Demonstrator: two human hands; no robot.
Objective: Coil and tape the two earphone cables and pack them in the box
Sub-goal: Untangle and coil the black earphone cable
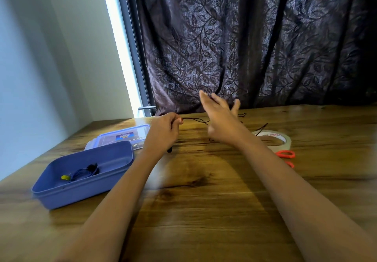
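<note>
A thin black earphone cable stretches across the far middle of the wooden table. My left hand pinches one end of it, and a dark end piece shows just below that hand. My right hand is raised over the cable with fingers straight and spread, slightly blurred. The rest of the cable trails to the right towards the tape roll. The blue box stands open at the left. Inside it lies a coiled blue earphone cable with a yellow tag.
The box's clear lid lies behind the box. Orange-handled scissors sit just in front of the tape roll at the right. A dark patterned curtain hangs behind the table's far edge, and a wall stands at the left.
</note>
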